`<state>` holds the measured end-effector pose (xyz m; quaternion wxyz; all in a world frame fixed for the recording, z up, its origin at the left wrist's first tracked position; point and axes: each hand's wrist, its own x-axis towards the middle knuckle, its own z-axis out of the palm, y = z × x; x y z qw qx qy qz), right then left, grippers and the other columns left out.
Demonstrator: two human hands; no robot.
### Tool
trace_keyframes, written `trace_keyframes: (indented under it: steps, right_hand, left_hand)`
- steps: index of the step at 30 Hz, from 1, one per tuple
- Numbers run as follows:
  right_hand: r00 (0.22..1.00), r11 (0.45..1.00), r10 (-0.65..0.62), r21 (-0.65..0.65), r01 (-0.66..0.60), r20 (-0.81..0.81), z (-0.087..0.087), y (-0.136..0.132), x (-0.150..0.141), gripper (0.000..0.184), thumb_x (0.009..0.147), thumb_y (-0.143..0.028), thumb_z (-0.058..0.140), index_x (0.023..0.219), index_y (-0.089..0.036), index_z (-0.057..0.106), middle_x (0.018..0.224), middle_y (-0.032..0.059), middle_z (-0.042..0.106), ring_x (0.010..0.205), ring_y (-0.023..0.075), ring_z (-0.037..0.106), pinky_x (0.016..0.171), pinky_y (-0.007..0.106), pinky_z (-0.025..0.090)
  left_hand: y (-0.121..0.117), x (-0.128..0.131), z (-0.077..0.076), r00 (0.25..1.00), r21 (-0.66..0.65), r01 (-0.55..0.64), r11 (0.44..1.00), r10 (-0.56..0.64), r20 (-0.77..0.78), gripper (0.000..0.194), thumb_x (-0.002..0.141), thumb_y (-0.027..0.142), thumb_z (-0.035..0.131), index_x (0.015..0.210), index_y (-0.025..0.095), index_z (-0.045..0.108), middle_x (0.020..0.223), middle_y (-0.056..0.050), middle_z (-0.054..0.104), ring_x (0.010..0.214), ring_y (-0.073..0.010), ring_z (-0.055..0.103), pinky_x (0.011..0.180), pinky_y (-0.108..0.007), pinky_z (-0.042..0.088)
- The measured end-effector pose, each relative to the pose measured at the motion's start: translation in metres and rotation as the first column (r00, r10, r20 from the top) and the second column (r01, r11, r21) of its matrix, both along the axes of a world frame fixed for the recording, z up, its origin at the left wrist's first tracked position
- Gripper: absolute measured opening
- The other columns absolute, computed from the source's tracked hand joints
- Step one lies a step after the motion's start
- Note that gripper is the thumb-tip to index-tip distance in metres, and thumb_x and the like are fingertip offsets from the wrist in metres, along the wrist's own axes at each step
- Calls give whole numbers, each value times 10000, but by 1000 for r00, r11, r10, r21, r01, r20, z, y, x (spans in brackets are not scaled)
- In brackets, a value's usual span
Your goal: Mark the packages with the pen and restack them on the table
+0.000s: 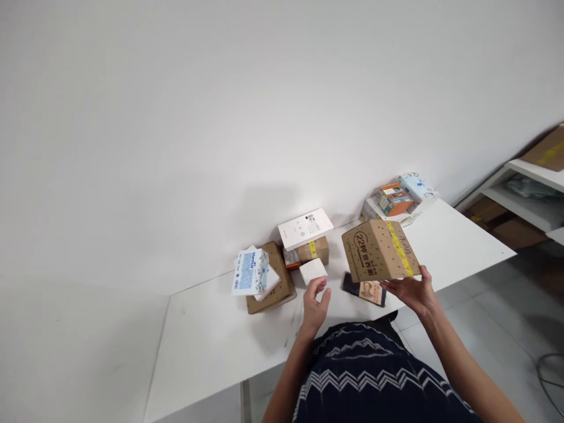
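Observation:
My right hand (414,292) grips the lower right edge of a brown cardboard box (372,252), thumb at the side and fingers beneath. The box is tilted above the table, with yellow tape and black printing. Below it lies a dark phone (350,284) with a picture of a person on its right part. My left hand (315,305) has curved fingers with the thumb apart, right by the near edge of a small white box (313,269); whether they touch I cannot tell. Behind that stands a smaller taped carton (317,250), under a flat white box (305,228).
On the left, a blue-and-white package (250,272) lies on a brown carton (277,267). An orange box (399,202) and a pale blue box (418,188) sit at the back right of the white table (202,346). White shelves (524,202) holding cartons stand far right.

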<state>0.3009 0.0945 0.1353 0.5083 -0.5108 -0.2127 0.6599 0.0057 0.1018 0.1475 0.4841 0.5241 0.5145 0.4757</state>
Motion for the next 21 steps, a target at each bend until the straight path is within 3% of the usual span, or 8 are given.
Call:
trace_keyframes:
  steps: [2, 4, 8, 11, 14, 17, 21]
  right_hand:
    - [999, 998, 38, 52, -39, 23, 8, -9, -10, 1018, 710, -845, 82, 1432, -153, 274, 1218, 233, 587, 1095, 394, 588, 882, 591, 450]
    - [995, 994, 54, 95, -62, 87, 16, -14, -24, 1012, 713, -839, 29, 1476, -194, 198, 1318, 212, 535, 1146, 386, 554, 881, 598, 444]
    - [999, 998, 33, 54, -34, 27, 28, -18, -48, 977, 718, -845, 69, 1458, -233, 251, 1281, 180, 573, 1153, 369, 541, 897, 582, 438]
    - [993, 996, 81, -20, -83, -90, 31, -21, -58, 947, 698, -868, 148, 1341, -231, 428, 1158, 158, 644, 1099, 355, 571, 870, 544, 465]
    - [975, 984, 165, -48, -173, -148, 32, -24, -68, 888, 681, -880, 203, 1164, -229, 566, 1054, 136, 688, 1061, 337, 593, 851, 509, 485]
    - [968, 979, 170, -81, -187, -184, 34, -24, -76, 802, 711, -854, 231, 1017, -227, 626, 958, 120, 715, 1037, 322, 611, 852, 499, 488]
    - [954, 966, 210, -108, -237, -216, 39, -17, -76, 608, 759, -733, 391, 942, -218, 657, 864, 95, 737, 966, 303, 654, 827, 460, 507]
  left_hand:
    - [9, 7, 9, 982, -136, 62, 989, -36, 184, 480, 753, 450, 689, 1162, 221, 588, 1110, -101, 618, 980, -219, 611, 864, -389, 499]
    - [19, 14, 18, 912, -260, 162, 952, -44, 408, 643, 729, 518, 698, 1286, 273, 490, 1168, -96, 591, 970, -216, 619, 827, -388, 514]
    - [32, 23, 32, 737, -328, 308, 893, -6, 675, 732, 759, 659, 584, 1390, 370, 349, 1230, -77, 579, 1002, -236, 624, 782, -400, 538]
    - [35, 26, 37, 686, -293, 299, 908, 9, 727, 743, 728, 734, 548, 1341, 331, 431, 1283, -79, 574, 1092, -276, 598, 821, -422, 538]
    - [31, 26, 37, 675, -327, 329, 886, 22, 738, 683, 694, 721, 602, 1152, 215, 590, 1175, -101, 648, 1099, -314, 600, 862, -444, 531]
    - [26, 23, 34, 675, -373, 350, 859, 45, 736, 534, 721, 603, 660, 1019, 160, 646, 1028, -104, 703, 1059, -317, 625, 893, -449, 524]
    - [24, 20, 34, 650, -395, 372, 840, 69, 757, 520, 761, 618, 598, 976, 149, 666, 1023, -110, 708, 1059, -320, 626, 899, -452, 524]
